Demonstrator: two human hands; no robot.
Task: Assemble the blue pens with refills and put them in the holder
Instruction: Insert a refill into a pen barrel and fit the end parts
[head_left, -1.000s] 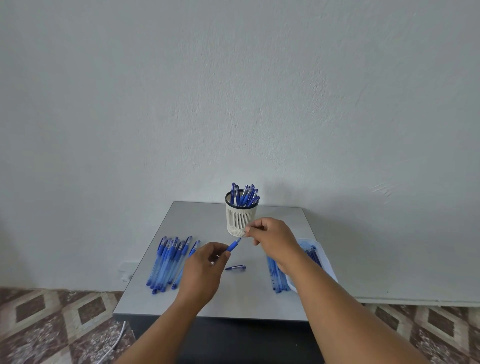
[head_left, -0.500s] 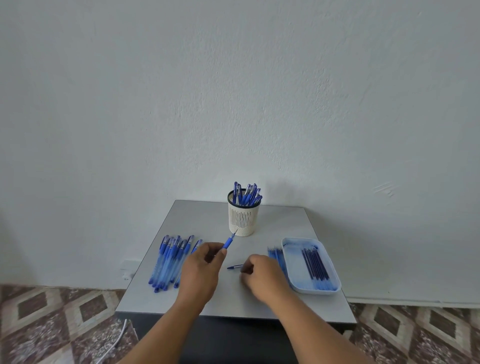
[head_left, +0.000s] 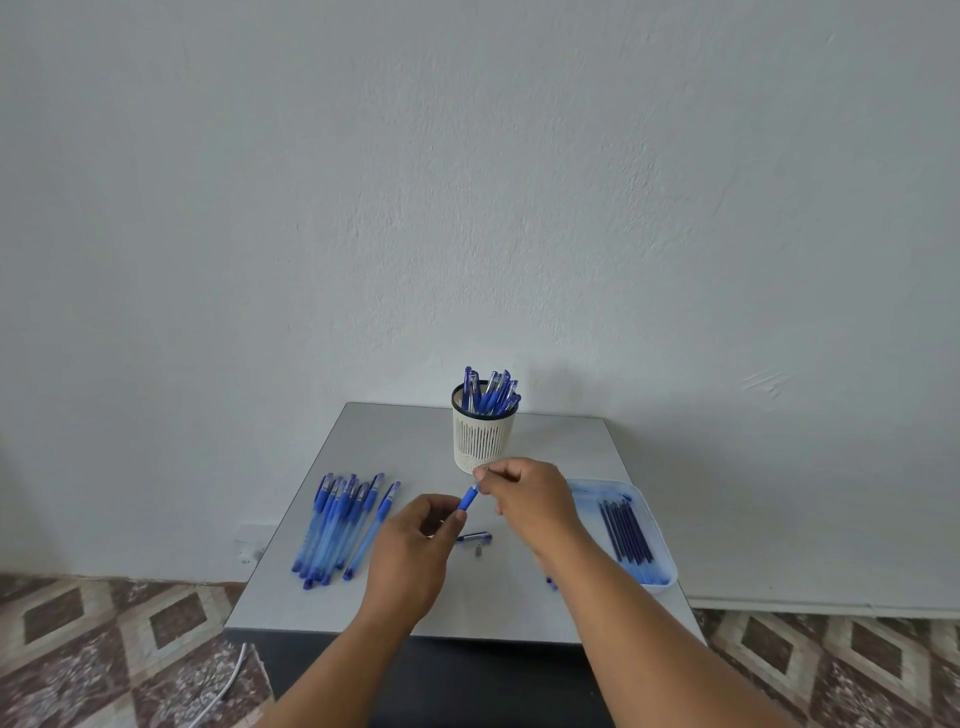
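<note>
My left hand (head_left: 413, 553) grips a blue pen barrel (head_left: 469, 499) that points up and right. At the barrel's upper tip my right hand (head_left: 530, 499) pinches a small part I cannot make out. A blue pen cap (head_left: 475, 537) lies on the table just below the hands, with a tiny metal piece (head_left: 478, 551) beside it. The white slotted holder (head_left: 483, 439) stands behind the hands and holds several blue pens (head_left: 491, 395). A row of several blue pens (head_left: 345, 525) lies at the left. Refills (head_left: 623, 530) lie in the pale blue tray (head_left: 662, 574) at the right.
The small grey table (head_left: 415, 436) stands against a white wall. Its front edge runs just under my forearms. A white cable (head_left: 218, 691) lies on the patterned floor tiles at the lower left. Some blue items (head_left: 551, 582) peek out under my right forearm.
My right hand went down to the table near the cap, then came back up to the tip of the barrel. My left hand has kept hold of the barrel.
</note>
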